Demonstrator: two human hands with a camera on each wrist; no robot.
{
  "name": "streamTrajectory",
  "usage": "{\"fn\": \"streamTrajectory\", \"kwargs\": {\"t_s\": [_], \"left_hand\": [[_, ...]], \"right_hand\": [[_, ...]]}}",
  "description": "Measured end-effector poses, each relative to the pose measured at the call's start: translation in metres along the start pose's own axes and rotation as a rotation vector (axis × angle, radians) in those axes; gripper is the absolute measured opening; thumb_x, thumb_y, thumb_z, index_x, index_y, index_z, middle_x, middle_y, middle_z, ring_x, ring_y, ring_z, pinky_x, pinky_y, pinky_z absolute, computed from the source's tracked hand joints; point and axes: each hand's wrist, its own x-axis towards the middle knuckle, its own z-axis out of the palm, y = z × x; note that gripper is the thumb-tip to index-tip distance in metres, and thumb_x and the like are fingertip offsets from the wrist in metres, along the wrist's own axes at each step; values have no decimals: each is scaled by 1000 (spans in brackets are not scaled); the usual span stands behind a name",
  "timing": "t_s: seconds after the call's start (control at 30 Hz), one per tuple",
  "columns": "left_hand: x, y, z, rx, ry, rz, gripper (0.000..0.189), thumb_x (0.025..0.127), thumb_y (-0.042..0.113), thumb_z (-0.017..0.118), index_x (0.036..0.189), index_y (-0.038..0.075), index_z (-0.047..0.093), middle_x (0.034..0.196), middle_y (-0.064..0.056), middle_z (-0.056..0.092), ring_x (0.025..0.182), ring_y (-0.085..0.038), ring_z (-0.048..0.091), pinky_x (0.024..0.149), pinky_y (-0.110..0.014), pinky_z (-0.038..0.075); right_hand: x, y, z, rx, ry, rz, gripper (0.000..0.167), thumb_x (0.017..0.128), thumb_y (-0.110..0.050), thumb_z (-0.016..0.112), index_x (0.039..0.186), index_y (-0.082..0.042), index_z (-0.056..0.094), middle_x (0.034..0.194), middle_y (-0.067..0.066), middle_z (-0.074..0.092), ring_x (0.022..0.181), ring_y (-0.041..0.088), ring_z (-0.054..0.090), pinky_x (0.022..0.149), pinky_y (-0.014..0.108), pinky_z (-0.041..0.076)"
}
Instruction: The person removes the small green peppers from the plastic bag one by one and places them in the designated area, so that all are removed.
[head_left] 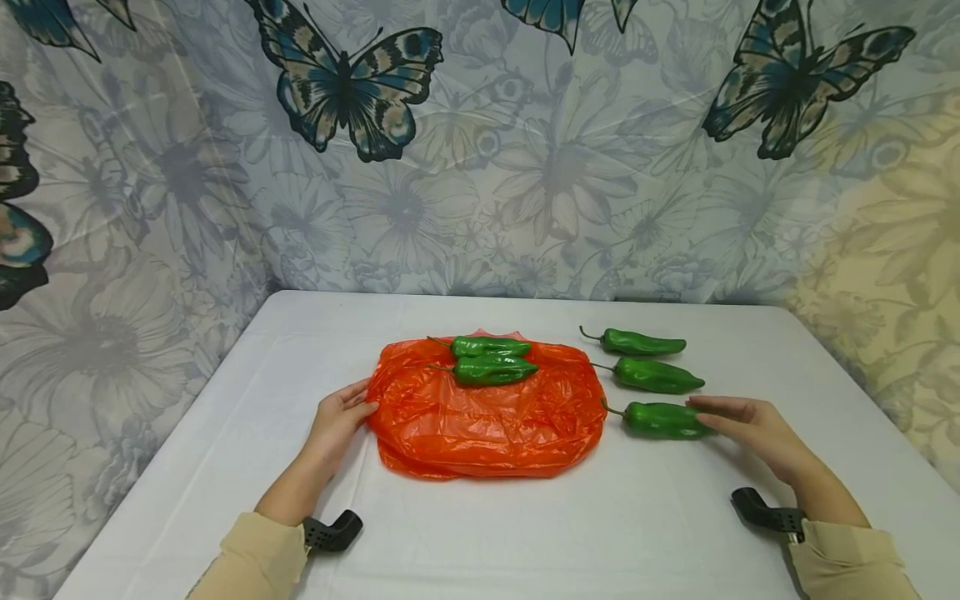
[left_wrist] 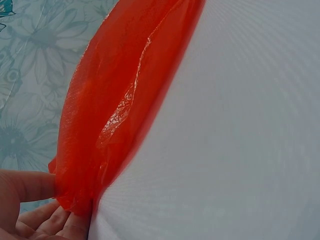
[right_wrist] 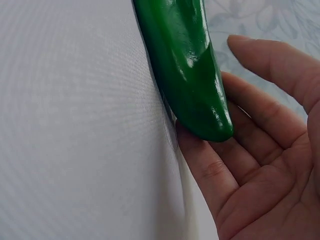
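An orange-red plastic bag (head_left: 487,425) lies flat on the white table. My left hand (head_left: 335,421) pinches its left edge, thumb on one side and fingers on the other, as the left wrist view shows. Two green peppers (head_left: 495,370) lie on the bag's far part. To the right of the bag, three more green peppers lie in a column, stems pointing left. At the tip of the nearest pepper (head_left: 663,421) is my right hand (head_left: 750,425). In the right wrist view its thumb stands apart from the pepper (right_wrist: 185,70), with the fingers extended beside and behind the tip.
The middle pepper (head_left: 658,376) and the farthest pepper (head_left: 643,342) of the column lie close behind the nearest one. Butterfly-patterned cloth (head_left: 450,208) hangs behind the table (head_left: 525,542) and along its left side. Both wrists wear black camera mounts (head_left: 333,531).
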Motion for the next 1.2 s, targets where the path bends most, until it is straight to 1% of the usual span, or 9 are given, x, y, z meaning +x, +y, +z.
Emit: {"fn": "streamTrajectory", "kwargs": {"t_s": [0.1, 0.43, 0.73, 0.83, 0.9, 0.93, 0.97, 1.13, 1.2], "left_hand": [[0, 0, -1, 2, 5, 3, 52, 91, 1, 48, 141, -4, 35, 143, -22, 39, 129, -27, 40, 81, -8, 46], [2, -3, 6, -15, 2, 16, 50, 91, -1, 49, 139, -5, 37, 142, -23, 41, 129, -28, 41, 88, -14, 48], [3, -3, 6, 0, 12, 10, 50, 91, 0, 49, 139, -5, 37, 142, -22, 41, 129, -28, 41, 90, -16, 47], [3, -3, 5, 1, 22, 8, 50, 90, 1, 49, 139, -4, 38, 142, -22, 41, 129, -27, 41, 91, -17, 47], [3, -3, 4, 4, 25, 9, 50, 90, 1, 50, 139, -5, 38, 142, -23, 41, 128, -28, 41, 89, -17, 48], [3, -3, 4, 7, 26, 8, 50, 90, 1, 50, 139, -5, 38, 141, -22, 42, 128, -28, 42, 88, -16, 48], [2, -3, 4, 8, 28, 8, 50, 90, 1, 51, 139, -4, 38, 141, -22, 42, 128, -28, 42, 87, -15, 48], [2, -3, 2, 8, 29, 9, 50, 90, 1, 51, 139, -4, 39, 141, -22, 42, 127, -27, 43, 84, -12, 48], [2, -3, 2, 9, 24, 13, 50, 90, 1, 50, 139, -4, 38, 141, -23, 42, 128, -28, 42, 84, -12, 48]], "right_hand": [[2, -1, -1, -8, 8, -15, 50, 91, -32, 59, 128, 1, 54, 110, -33, 57, 101, -28, 38, 76, 3, 36], [-5, -17, -22, -86, 94, -16, 48, 91, -32, 59, 127, 0, 55, 102, -39, 54, 94, -30, 39, 69, 4, 36], [20, -52, -16, -61, 81, -83, 51, 91, -31, 59, 128, 2, 53, 102, -37, 55, 93, -24, 47, 73, 5, 39], [32, -63, -12, -35, 79, -78, 53, 90, -34, 59, 129, 2, 52, 101, -37, 55, 92, -24, 47, 91, 26, 46], [39, -68, -9, -35, 77, -67, 55, 90, -36, 59, 130, 1, 52, 100, -38, 54, 92, -25, 46, 95, 42, 44], [42, -71, -7, -38, 76, -64, 55, 89, -37, 60, 130, 0, 52, 100, -38, 54, 91, -24, 47, 96, 43, 44], [44, -73, -6, -31, 72, -65, 56, 89, -37, 60, 130, 0, 52, 100, -37, 54, 91, -24, 47, 96, 43, 44], [55, -84, 0, 11, 49, -90, 56, 88, -35, 62, 131, -1, 52, 105, -33, 58, 92, -20, 52, 78, 5, 42], [58, -88, 3, 44, 40, -105, 56, 88, -33, 63, 132, -1, 51, 108, -29, 59, 94, -19, 53, 78, 4, 42]]}}
